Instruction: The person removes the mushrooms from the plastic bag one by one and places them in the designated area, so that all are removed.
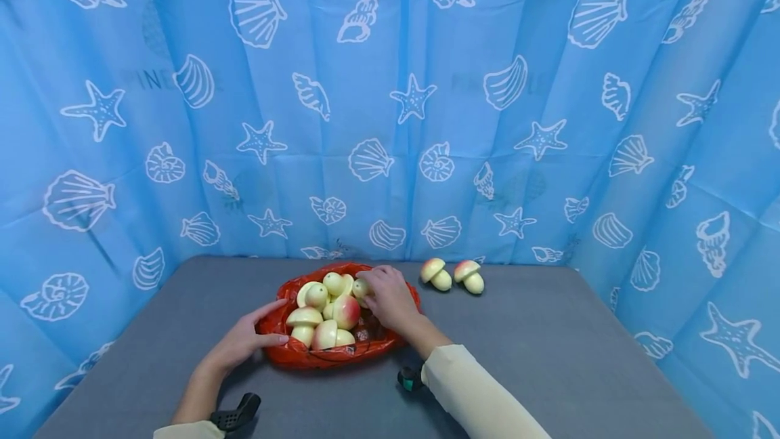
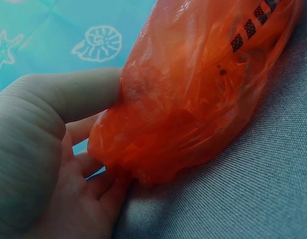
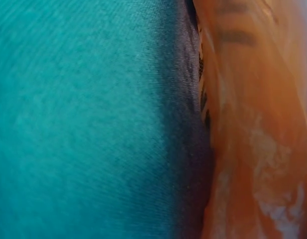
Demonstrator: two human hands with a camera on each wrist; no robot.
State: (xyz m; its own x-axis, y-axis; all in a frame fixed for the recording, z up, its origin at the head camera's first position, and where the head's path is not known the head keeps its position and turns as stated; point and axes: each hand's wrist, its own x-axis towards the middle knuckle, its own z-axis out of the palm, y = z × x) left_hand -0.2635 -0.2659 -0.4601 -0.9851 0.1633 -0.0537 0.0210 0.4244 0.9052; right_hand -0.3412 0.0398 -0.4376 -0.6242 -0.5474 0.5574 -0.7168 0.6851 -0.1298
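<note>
Head view: red bag (image 1: 292,358) on worktop (image 1: 548,358), mouth open, holding pale mushrooms (image 1: 305,318). Left hand (image 1: 234,342) at bag's left end, fingers and thumb clamped on its plastic. Right hand (image 1: 391,300) over bag's right side, fingers clamped on one mushroom (image 1: 359,288) inside. Two loose mushrooms (image 1: 469,277) right of bag, farther back. Blue curtain (image 1: 390,202) behind bag.

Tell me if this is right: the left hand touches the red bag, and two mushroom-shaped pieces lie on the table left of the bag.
Wrong side: the two mushroom-shaped pieces lie on the table right of the red bag, as the head view shows. The rest stands.
</note>
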